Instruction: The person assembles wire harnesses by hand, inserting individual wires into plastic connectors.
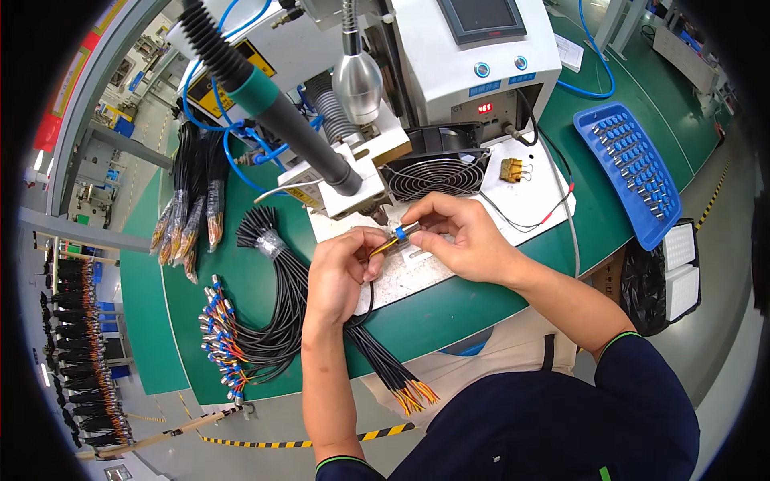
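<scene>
Near the middle of the bench, under the machine head, both my hands meet at a small metal connector with a blue ring (400,233). My right hand (472,244) pinches the connector between thumb and fingertips. Closed around a black cable (370,298) is my left hand (337,268). The cable's yellow and dark wires (383,246) run from my left fingers up to the connector. Whether the wires touch its pins is too small to tell. A white plate (329,228) lies beneath my hands.
Above my hands stands a machine head (346,180) with a black hose. Behind are a fan (437,175) and a white control box (481,60). Right: a gold clip (511,170) and a blue connector tray (656,236). Left: black cable bundles (281,280), some ending in connectors (220,341).
</scene>
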Demonstrator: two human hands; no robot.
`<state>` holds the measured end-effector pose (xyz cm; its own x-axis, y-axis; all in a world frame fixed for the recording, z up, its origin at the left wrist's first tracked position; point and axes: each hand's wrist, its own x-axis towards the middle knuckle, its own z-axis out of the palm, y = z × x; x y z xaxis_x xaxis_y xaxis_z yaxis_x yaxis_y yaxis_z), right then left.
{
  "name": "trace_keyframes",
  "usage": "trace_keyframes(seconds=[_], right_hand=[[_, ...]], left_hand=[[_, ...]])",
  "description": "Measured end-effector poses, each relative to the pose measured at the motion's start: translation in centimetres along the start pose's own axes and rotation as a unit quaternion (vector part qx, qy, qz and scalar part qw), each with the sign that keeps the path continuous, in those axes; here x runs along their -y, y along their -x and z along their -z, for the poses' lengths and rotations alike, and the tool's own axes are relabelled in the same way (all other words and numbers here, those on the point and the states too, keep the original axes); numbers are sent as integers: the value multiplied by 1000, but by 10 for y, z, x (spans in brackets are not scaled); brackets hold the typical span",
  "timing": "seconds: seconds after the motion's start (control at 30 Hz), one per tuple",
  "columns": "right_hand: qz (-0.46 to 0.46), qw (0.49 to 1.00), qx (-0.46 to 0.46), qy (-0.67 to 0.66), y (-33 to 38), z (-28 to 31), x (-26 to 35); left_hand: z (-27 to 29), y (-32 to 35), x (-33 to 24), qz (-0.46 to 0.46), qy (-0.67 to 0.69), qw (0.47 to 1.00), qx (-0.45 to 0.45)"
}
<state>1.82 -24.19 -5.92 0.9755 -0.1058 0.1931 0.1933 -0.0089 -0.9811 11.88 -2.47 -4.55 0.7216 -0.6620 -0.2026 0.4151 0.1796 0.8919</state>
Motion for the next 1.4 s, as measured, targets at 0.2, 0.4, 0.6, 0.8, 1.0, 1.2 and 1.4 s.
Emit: trace_keyframes(seconds=[0.2,0.4,0.6,0.8,1.0,1.2,1.4], right_hand=[[-10,999,10,43,-1,0,0],[-6,999,14,41,0,1,-2],[-14,999,16,49,0,0,-1],[-6,998,9,58,0,0,-3],[-7,998,8,60,0,-1,-1],[2,998,6,61,0,-1,-2],[-4,998,6,58,0,-1,-1]], left_hand=[[6,0,5,-21,-22,999,-26],[0,-2,4,-41,-33,998,-42],[0,-7,4,-30,-54,997,-39],[-2,-8,6,-40,-88,995,-39],[-3,-7,7,-45,-92,993,-54],[-4,-7,7,-47,-105,992,-58],[-4,-7,8,-54,-107,991,-60]])
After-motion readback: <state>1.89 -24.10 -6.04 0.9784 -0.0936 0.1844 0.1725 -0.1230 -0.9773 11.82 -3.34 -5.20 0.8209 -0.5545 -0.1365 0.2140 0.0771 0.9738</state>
